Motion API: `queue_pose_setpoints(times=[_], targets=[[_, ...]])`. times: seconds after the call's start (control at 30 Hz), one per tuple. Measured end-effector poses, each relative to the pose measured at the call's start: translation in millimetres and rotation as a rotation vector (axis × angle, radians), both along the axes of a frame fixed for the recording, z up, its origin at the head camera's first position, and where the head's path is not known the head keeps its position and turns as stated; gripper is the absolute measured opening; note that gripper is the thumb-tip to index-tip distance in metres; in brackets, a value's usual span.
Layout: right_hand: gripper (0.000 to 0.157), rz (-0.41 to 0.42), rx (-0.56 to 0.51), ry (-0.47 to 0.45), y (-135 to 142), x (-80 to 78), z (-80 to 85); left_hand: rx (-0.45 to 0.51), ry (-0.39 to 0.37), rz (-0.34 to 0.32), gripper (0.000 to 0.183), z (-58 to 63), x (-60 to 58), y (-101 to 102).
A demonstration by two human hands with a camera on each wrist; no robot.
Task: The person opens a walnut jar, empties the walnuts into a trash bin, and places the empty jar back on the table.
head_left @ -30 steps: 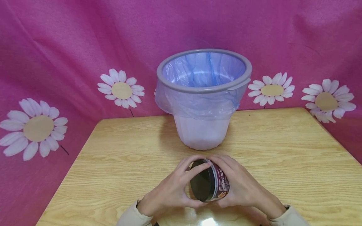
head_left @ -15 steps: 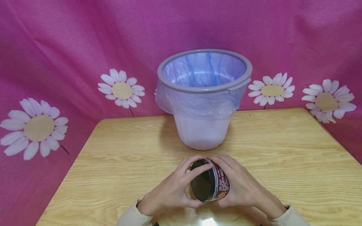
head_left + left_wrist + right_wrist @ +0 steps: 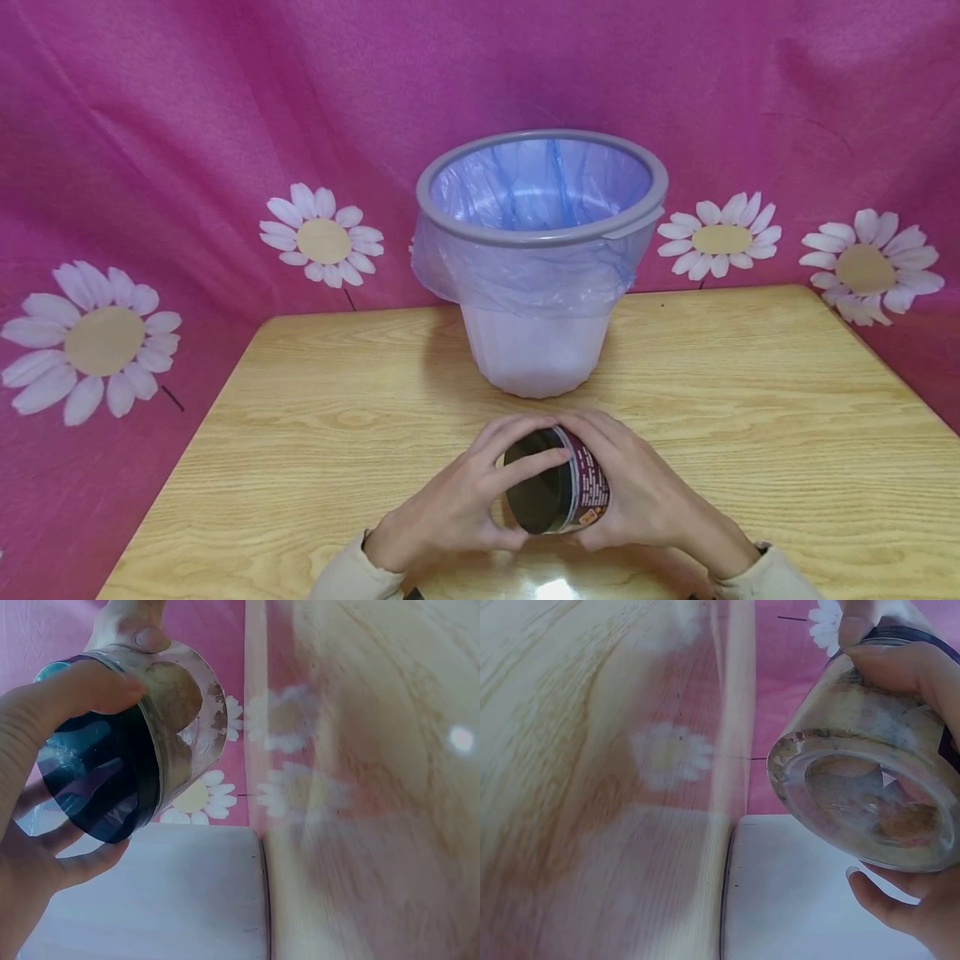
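Observation:
In the head view a jar (image 3: 591,492) is tipped on its side above the table, its dark lid (image 3: 536,500) facing left. A dark red label with pale print wraps its wall. My left hand (image 3: 465,500) grips the lid around its edge, with one finger lying across it. From the other side my right hand (image 3: 645,492) holds the jar's body. Brownish residue marks the clear wall of the jar (image 3: 172,697) in the left wrist view. In the right wrist view the round clear glass bottom (image 3: 870,795) shows, streaked with brown.
A pale bin (image 3: 540,350) with a grey rim stands just beyond my hands. A translucent bluish bag (image 3: 517,275) lines it and folds over the outside. The wood-grain table (image 3: 322,417) meets a magenta cloth (image 3: 225,125) with white daisies behind and at both sides.
My left fingers have shifted on the lid: the finger across it reaches a little farther right and lower, the thumb sits farther left. My right hand stays in place.

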State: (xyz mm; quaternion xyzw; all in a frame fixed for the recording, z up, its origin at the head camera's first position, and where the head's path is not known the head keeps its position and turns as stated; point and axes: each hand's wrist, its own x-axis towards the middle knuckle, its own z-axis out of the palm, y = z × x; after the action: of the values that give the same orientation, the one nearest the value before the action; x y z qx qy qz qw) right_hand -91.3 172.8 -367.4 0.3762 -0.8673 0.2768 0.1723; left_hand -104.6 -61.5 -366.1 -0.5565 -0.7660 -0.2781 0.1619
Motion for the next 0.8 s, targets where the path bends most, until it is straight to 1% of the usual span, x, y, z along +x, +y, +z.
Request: queue_pose_setpoints(times=[0.2,0.4,0.53,0.8], targets=[[0.109,-0.004,0.004,0.008,0.0,0.2,-0.6,-0.016,0.031,-0.017,0.094,1.5,-0.3,-0.1],[0.110,-0.004,0.001,-0.003,0.6,-0.5,0.5,-0.022,0.050,-0.022,0.090,1.1,-0.4,-0.3],[0.111,-0.002,-0.003,-0.012,0.6,-0.9,1.0,-0.028,0.046,-0.021,0.090,0.4,-0.1,0.1],[0.108,-0.013,0.006,-0.007,0.7,0.6,0.6,-0.044,0.032,-0.002,0.094,0.4,0.7,0.5]])
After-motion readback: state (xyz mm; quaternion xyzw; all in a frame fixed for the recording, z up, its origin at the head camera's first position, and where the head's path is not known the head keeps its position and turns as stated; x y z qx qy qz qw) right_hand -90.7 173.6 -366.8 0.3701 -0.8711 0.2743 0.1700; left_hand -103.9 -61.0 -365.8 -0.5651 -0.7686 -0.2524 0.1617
